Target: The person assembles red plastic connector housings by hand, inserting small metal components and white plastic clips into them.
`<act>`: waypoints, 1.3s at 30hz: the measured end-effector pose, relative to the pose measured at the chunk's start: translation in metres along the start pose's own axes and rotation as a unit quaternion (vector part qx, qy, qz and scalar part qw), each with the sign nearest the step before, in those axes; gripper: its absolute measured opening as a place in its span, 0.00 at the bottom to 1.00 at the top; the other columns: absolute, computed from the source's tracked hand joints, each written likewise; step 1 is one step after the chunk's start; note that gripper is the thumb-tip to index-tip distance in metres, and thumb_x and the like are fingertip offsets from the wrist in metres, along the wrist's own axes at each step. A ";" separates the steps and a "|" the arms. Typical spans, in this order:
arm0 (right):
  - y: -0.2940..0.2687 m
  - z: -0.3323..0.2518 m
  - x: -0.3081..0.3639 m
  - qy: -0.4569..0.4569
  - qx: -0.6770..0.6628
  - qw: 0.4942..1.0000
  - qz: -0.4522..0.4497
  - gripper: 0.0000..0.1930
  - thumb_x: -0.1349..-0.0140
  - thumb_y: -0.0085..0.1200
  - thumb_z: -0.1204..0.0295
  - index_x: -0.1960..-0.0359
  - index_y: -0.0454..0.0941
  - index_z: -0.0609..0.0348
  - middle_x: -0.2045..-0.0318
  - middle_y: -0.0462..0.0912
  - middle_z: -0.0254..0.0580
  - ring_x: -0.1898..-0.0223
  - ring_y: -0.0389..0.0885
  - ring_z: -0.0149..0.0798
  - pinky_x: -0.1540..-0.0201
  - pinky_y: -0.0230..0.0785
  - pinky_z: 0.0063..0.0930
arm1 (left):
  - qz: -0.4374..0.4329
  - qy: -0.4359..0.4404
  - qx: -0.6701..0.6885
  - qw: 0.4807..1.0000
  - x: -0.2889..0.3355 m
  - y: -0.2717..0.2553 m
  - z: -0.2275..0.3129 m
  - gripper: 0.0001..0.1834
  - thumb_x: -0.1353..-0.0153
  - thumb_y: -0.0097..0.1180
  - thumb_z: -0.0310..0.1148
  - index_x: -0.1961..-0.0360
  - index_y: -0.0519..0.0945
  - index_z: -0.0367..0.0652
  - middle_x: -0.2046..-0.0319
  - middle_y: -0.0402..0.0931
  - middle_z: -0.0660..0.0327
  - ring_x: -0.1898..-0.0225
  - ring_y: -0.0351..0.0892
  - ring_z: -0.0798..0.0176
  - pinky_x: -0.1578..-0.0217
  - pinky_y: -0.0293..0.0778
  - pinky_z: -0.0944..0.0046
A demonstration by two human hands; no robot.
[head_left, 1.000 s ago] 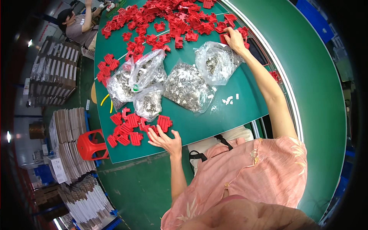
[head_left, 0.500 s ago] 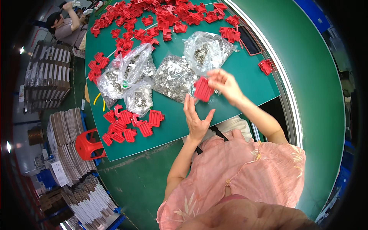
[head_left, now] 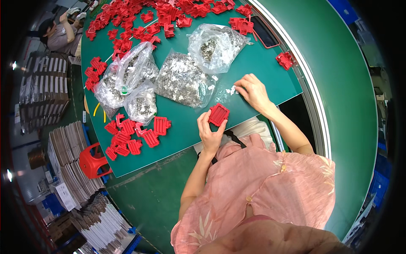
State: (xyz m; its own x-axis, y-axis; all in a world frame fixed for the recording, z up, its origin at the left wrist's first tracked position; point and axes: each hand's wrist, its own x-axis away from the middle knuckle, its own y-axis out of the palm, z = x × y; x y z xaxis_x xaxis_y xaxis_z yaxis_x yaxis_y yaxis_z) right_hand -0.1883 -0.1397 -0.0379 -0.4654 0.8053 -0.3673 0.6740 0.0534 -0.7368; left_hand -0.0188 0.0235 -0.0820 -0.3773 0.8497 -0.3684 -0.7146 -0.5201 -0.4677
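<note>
A ribbed red plastic part [head_left: 219, 114] is in my left hand [head_left: 210, 133], gripped between thumb and fingers above the front edge of the green table. To its right, my right hand [head_left: 255, 94] is lowered to the tabletop with its fingertips drawn together. They touch a little scatter of small white pieces [head_left: 231, 90]; what is pinched between them is too small to make out. A clear bag of small grey and white parts [head_left: 184, 82] lies just beyond my left hand. Behind it, another clear bag [head_left: 215, 48] stands with its mouth open.
More clear bags [head_left: 135, 76] lie on the left, with a group of red parts [head_left: 134, 146] in front. A large heap of red parts [head_left: 169, 15] covers the table's far side. A phone [head_left: 265, 31] and a single red part [head_left: 285, 61] lie at right. A red stool [head_left: 94, 161] stands left.
The red part has passed from my right hand into my left. My right hand has gone down to the small white pieces. The whole view has shifted slightly.
</note>
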 end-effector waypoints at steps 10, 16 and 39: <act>0.031 -0.008 -0.005 -0.046 0.052 0.996 -0.059 0.07 0.51 0.66 0.72 0.71 0.82 0.57 0.70 0.76 0.37 0.62 0.74 0.43 0.58 0.67 0.39 | 0.021 -0.007 -0.011 1.000 -0.004 0.000 0.008 0.35 0.54 0.75 0.29 0.43 0.75 0.37 0.50 0.72 0.50 0.49 0.75 0.50 0.51 0.75 0.57; 0.022 -0.016 -0.009 -0.018 -0.099 0.992 -0.076 0.04 0.52 0.61 0.79 0.76 0.77 0.60 0.75 0.78 0.40 0.68 0.76 0.44 0.64 0.70 0.36 | 0.031 -0.007 -0.010 0.999 -0.011 0.005 0.010 0.34 0.53 0.75 0.29 0.44 0.75 0.37 0.49 0.71 0.50 0.49 0.75 0.50 0.52 0.76 0.57; 0.010 -0.061 -0.023 -0.202 -0.056 0.969 -0.128 0.11 0.51 0.61 0.77 0.75 0.68 0.60 0.76 0.70 0.43 0.69 0.71 0.47 0.63 0.68 0.37 | -0.014 0.061 -0.040 0.997 -0.023 0.010 0.019 0.42 0.53 0.71 0.24 0.36 0.67 0.33 0.50 0.69 0.48 0.57 0.79 0.48 0.63 0.80 0.57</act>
State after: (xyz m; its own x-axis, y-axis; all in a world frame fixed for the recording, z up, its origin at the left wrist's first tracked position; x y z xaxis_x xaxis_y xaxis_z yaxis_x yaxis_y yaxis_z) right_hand -0.1361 -0.1219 -0.0019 -0.7969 0.4612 -0.3901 0.5546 0.3029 -0.7750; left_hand -0.0282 0.0006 -0.0628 -0.2791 0.8500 -0.4467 -0.6729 -0.5050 -0.5405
